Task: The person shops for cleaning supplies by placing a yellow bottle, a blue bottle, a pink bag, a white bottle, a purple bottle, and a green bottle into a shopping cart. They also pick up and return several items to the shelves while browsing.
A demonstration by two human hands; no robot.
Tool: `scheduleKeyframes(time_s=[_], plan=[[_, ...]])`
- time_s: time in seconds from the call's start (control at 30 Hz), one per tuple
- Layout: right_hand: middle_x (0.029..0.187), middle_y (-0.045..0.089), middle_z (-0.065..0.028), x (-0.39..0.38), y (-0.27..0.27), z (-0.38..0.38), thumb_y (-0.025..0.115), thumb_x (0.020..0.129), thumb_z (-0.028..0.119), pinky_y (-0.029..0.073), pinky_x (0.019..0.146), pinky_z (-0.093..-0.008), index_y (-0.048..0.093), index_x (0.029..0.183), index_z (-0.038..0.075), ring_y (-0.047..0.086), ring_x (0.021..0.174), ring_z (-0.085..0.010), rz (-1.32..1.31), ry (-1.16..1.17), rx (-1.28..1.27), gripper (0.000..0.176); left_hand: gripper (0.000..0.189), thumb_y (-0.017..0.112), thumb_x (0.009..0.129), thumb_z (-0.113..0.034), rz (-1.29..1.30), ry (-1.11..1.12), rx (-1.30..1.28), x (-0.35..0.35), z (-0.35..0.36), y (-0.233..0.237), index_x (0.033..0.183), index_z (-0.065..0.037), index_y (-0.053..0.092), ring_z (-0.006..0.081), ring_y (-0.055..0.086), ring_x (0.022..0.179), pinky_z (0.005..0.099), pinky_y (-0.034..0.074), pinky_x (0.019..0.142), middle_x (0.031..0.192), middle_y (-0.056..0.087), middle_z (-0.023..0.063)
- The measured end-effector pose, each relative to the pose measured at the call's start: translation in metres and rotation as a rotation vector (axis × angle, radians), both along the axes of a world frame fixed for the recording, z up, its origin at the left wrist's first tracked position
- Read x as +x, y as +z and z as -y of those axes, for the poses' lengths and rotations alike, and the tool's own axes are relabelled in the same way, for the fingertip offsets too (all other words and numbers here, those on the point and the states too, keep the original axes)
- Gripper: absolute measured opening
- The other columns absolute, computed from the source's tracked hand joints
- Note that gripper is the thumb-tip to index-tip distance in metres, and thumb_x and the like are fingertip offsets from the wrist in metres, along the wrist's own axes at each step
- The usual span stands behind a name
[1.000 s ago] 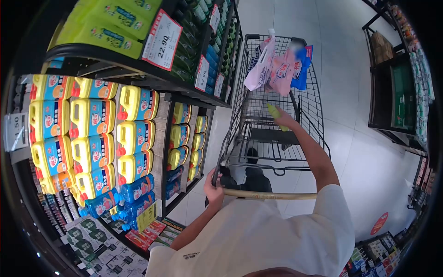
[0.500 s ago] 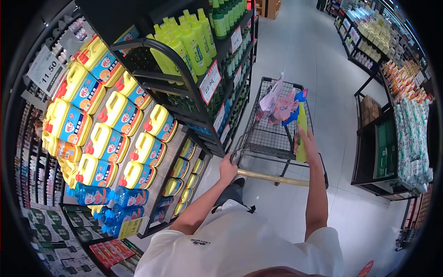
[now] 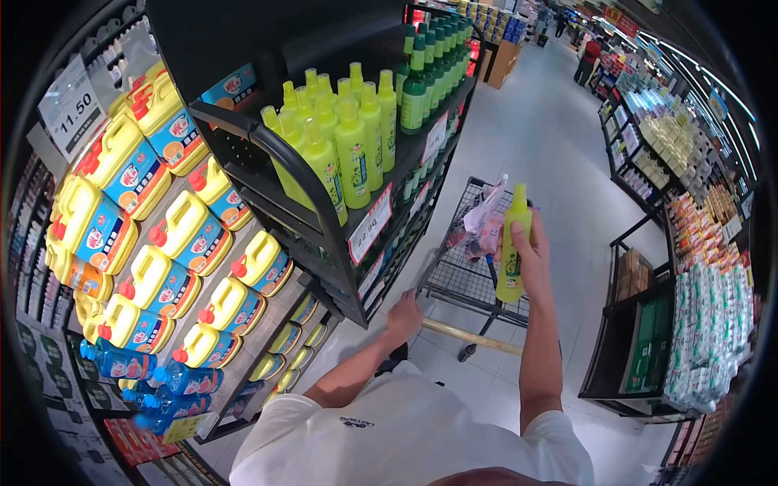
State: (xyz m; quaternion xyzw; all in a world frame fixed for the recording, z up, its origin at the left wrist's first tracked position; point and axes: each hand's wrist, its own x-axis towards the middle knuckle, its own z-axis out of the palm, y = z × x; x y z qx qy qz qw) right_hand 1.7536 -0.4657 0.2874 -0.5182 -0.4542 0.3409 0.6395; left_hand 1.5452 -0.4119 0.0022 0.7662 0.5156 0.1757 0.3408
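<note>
Upright in my right hand is a yellow-green spray bottle with a capped top and a printed label, the thumb lying across its side. It is held above the right part of a wire shopping cart. My left hand is closed around the left end of the cart handle. Pink plastic packages lie in the cart basket, partly hidden behind the bottle.
Similar yellow-green bottles and green glass-like bottles fill a black shelf rack on the left. Yellow detergent jugs are stacked nearer me. Display stands with white-green packs line the right. A person is far down the aisle.
My right hand has raised the spray bottle and turned its label toward me. The view has tilted up, showing more aisle. My left hand stays on the cart handle.
</note>
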Motion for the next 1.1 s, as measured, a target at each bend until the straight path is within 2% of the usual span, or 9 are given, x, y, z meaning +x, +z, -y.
scheduleKeyframes(time_s=[0.03,0.2,0.3,0.4,0.6,0.8,0.87,0.9,1.1], plan=[[0.089,0.059,-0.0019,0.002,0.005,-0.012,0.061,0.103,0.030,0.053,0.061,-0.0284,0.054,0.127,0.008,0.061,0.076,-0.0110,0.003,0.019,-0.009,0.034,0.044,0.055,0.093,-0.016,-0.004,0.006,0.053,0.008,-0.005,-0.002,0.135,-0.004,0.050,0.0417,0.067,0.102,0.0527,0.055,0.085,0.124,0.062,0.0183],[0.092,0.053,0.0021,0.029,0.021,-0.077,0.071,0.094,0.017,0.043,0.072,-0.0224,0.059,0.126,0.003,0.052,0.083,-0.0091,0.400,0.015,0.316,0.037,0.043,0.055,0.092,-0.015,-0.011,-0.012,0.030,0.039,-0.032,-0.007,0.133,-0.002,0.050,0.0428,0.067,0.100,0.0522,0.056,0.084,0.123,0.062,0.0209],[0.091,0.050,0.0029,0.036,0.041,-0.107,0.075,0.089,0.013,0.035,0.072,-0.0199,0.062,0.126,0.001,0.042,0.076,-0.0076,0.529,-0.071,0.236,0.041,0.043,0.055,0.091,-0.014,-0.046,-0.039,0.016,0.054,-0.047,-0.003,0.132,-0.002,0.050,0.0433,0.067,0.100,0.0527,0.055,0.084,0.122,0.061,0.0217],[0.087,0.047,0.0039,0.042,0.052,-0.146,0.076,0.088,0.011,0.033,0.068,-0.0198,0.062,0.129,0.000,0.036,0.075,-0.0060,0.319,0.070,0.231,0.045,0.040,0.053,0.090,-0.012,-0.093,-0.062,0.016,0.067,-0.061,0.009,0.128,-0.002,0.050,0.0439,0.067,0.102,0.0536,0.055,0.085,0.123,0.061,0.0220],[0.088,0.061,0.0003,0.029,0.095,-0.214,0.074,0.090,0.010,0.044,0.070,-0.0249,0.059,0.132,-0.004,0.047,0.074,-0.0056,0.166,0.194,0.356,0.047,0.034,0.055,0.088,-0.009,-0.284,-0.110,0.049,0.090,-0.078,0.031,0.120,0.000,0.052,0.0434,0.067,0.103,0.0534,0.054,0.086,0.124,0.061,0.0205],[0.080,0.058,-0.0019,0.021,0.098,-0.265,0.074,0.089,0.014,0.044,0.065,-0.0258,0.057,0.133,-0.005,0.050,0.067,-0.0091,0.296,0.262,0.475,0.051,0.059,0.063,0.094,-0.002,0.443,-0.114,0.300,0.109,-0.089,0.193,0.150,-0.005,0.042,0.0326,0.060,0.124,0.0369,0.059,0.084,0.159,0.034,0.0234],[0.075,0.056,-0.0019,0.018,0.093,-0.274,0.074,0.089,0.015,0.043,0.063,-0.0268,0.057,0.133,-0.005,0.049,0.065,-0.0091,0.327,0.315,0.469,0.052,0.061,0.062,0.093,0.002,0.482,-0.072,0.412,0.113,-0.098,0.228,0.150,-0.004,0.042,0.0321,0.059,0.126,0.0341,0.059,0.084,0.161,0.028,0.0238],[0.086,0.059,0.0004,0.018,0.095,-0.271,0.072,0.091,0.012,0.043,0.069,-0.0235,0.058,0.132,-0.004,0.045,0.072,-0.0074,0.338,0.352,0.373,0.046,0.062,0.061,0.092,0.006,0.538,-0.026,0.518,0.114,-0.102,0.238,0.150,-0.003,0.042,0.0316,0.057,0.127,0.0313,0.059,0.084,0.164,0.021,0.0242],[0.078,0.053,-0.0027,0.008,0.086,-0.282,0.074,0.090,0.016,0.043,0.065,-0.0263,0.057,0.134,-0.005,0.048,0.071,-0.0082,0.358,0.437,0.342,0.051,0.064,0.059,0.092,0.007,0.538,0.122,0.595,0.113,-0.124,0.253,0.152,-0.001,0.039,0.0325,0.051,0.132,0.0313,0.059,0.084,0.167,0.002,0.0258]])
